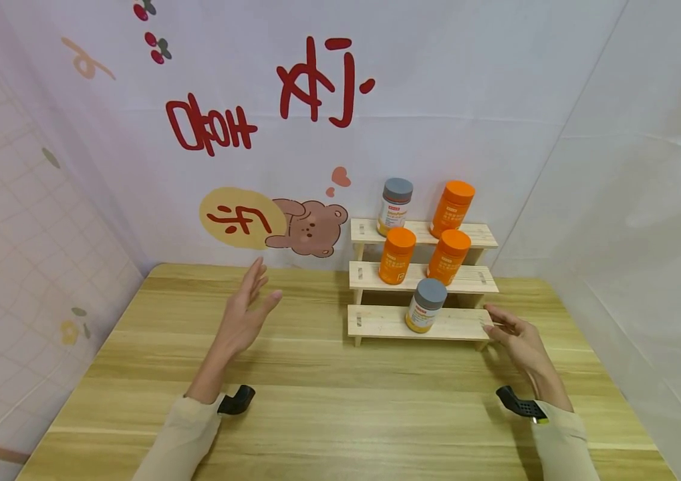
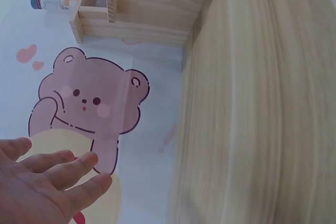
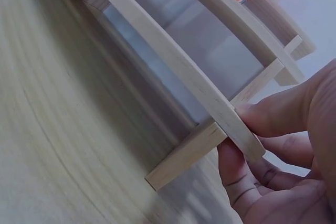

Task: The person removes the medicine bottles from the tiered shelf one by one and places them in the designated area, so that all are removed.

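Note:
A three-step wooden display rack (image 1: 376,323) stands on the table near the back wall. In the right wrist view, my right hand (image 3: 283,198) pinches the right end of its lowest step (image 3: 181,66), thumb above and fingers beneath. On the rack are a grey-lidded bottle (image 1: 395,207) and an orange bottle (image 1: 452,209) on top, two orange bottles (image 1: 397,256) on the middle step, and another grey-lidded bottle (image 1: 426,306) on the lowest. My left hand (image 1: 244,317) hovers left of the rack, fingers extended and thumb apart, holding nothing.
Behind the table (image 1: 316,414) hangs a white cloth wall (image 1: 466,87) with red lettering and a printed bear (image 1: 316,230). Cloth side walls flank the table at left and right. Black wrist-worn devices (image 1: 236,401) sit on both sleeves.

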`<state>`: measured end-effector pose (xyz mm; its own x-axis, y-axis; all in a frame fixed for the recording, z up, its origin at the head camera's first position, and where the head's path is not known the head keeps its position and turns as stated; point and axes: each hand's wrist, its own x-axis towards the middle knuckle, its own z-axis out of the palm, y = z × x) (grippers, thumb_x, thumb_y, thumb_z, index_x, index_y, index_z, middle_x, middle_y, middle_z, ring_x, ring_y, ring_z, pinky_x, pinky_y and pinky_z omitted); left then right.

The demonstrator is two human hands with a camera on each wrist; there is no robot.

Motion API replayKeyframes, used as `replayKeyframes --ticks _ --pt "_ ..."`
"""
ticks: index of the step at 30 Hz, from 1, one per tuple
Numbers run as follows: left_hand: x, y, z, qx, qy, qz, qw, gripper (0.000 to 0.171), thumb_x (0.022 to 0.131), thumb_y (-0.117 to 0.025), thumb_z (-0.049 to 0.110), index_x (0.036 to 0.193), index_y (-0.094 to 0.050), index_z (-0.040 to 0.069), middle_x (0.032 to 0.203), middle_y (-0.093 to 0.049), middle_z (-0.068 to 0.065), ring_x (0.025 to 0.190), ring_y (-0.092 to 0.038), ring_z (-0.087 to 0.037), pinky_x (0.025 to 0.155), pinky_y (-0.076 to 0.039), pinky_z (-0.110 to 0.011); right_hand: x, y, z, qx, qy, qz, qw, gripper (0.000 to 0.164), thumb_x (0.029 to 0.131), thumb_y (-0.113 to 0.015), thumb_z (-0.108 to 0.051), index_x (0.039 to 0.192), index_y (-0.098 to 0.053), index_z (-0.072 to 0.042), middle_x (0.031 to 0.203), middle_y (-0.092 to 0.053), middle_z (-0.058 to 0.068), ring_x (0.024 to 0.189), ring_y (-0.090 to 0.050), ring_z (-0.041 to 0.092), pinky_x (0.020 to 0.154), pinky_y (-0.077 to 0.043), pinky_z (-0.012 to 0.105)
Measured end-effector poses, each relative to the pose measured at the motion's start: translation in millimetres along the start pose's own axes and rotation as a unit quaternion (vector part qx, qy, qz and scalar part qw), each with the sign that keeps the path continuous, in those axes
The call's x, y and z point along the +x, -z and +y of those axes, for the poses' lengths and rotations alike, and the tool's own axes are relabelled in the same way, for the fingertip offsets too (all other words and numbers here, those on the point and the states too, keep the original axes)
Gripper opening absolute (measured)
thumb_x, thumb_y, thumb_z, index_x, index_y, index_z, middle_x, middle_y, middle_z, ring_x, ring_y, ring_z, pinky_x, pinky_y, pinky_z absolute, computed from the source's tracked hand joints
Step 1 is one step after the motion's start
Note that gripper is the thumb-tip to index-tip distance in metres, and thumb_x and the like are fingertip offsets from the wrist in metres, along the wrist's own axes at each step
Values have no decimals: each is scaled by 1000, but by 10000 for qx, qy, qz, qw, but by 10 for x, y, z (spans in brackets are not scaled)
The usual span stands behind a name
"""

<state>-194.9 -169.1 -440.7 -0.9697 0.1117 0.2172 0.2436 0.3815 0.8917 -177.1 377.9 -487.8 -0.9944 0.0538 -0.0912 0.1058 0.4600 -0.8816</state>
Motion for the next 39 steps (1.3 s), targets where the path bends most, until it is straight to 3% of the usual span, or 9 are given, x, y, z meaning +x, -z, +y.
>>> replayKeyframes --ticks 4,9,12,16,26,39 --pt "44 -60 38 -140 -42 -54 9999 73 103 -58 44 162 -15 44 169 -31 -3 153 -38 -30 126 -29 -53 12 2 9 -70 -57 21 10000 66 102 -64 -39 157 -42 -12 156 -42 22 111 -49 -11 86 -50 7" --pt "89 -146 81 -313 -100 -73 9994 72 103 -60 44 162 -18 44 166 -36 -2 151 -40 -28 126 -30 -52 22 6 8 -61 -124 -21 9999 67 102 -63 -41 158 -41 -12 158 -41 22 126 -49 7 87 -49 6" --pt "113 -197 109 -413 -187 -71 9989 73 102 -61 42 162 -19 42 165 -39 -3 150 -42 -28 125 -31 -52 27 -3 13 36 -133 -40 9999 67 102 -64 -39 158 -40 -12 158 -40 22 128 -48 8 88 -49 6" --pt "155 -268 141 -537 -259 -159 9981 75 102 -62 42 163 -19 39 163 -40 -5 149 -43 -30 125 -32 -52 26 -8 24 111 -159 -65 9998 68 102 -64 -38 159 -40 -11 159 -38 23 122 -46 -3 88 -49 5" --pt "262 -451 251 -724 -389 -353 9960 77 100 -64 44 163 -19 38 161 -41 -8 147 -44 -36 120 -36 -60 21 0 8 452 -180 -198 9986 66 104 -62 -32 160 -36 -9 159 -34 23 112 -48 -14 89 -52 8" --pt "383 -751 384 -889 -406 -538 9937 74 97 -67 50 159 -27 44 156 -46 -4 144 -48 -32 117 -42 -56 26 18 26 395 -275 -211 9986 69 103 -63 -39 160 -36 -12 161 -34 22 113 -47 -11 90 -51 8"
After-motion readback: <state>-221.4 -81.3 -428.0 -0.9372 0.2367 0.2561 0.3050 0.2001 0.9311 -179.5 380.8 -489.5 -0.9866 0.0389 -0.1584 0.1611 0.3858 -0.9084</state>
